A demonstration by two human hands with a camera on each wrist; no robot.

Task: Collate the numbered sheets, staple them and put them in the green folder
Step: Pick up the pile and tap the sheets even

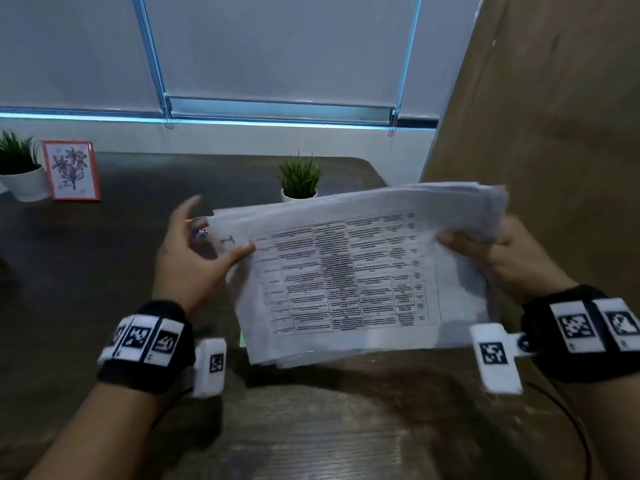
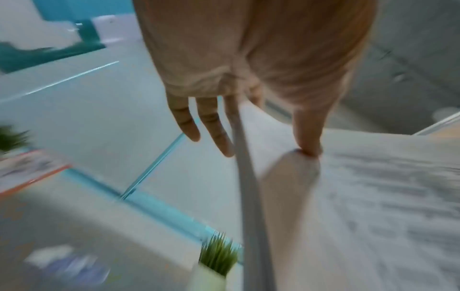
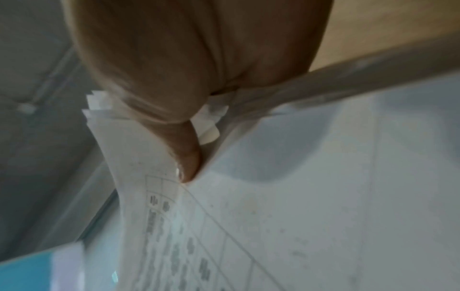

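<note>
I hold a stack of printed sheets [image 1: 346, 271] in the air above the dark table [image 1: 86, 265]. The top sheet carries a printed grid and a handwritten "1" near its left corner. My left hand [image 1: 207, 251] pinches the left edge, its thumb [image 2: 307, 137] on top and its fingers [image 2: 219, 137] behind the stack [image 2: 373, 196]. My right hand [image 1: 485, 251] grips the right edge, where its thumb [image 3: 186, 161] presses onto the fanned sheets [image 3: 298, 196]. A green sliver [image 1: 242, 339], possibly the folder, peeks from under the stack's lower left corner. A small bluish object [image 1: 202, 233] shows past my left fingers; I cannot identify it.
A small potted plant [image 1: 299, 181] stands just beyond the stack. At the back left stand a second plant in a white pot [image 1: 20, 174] and a red-framed flower picture [image 1: 72, 171]. A tall wooden panel [image 1: 536, 116] borders the table on the right. Window blinds hang behind.
</note>
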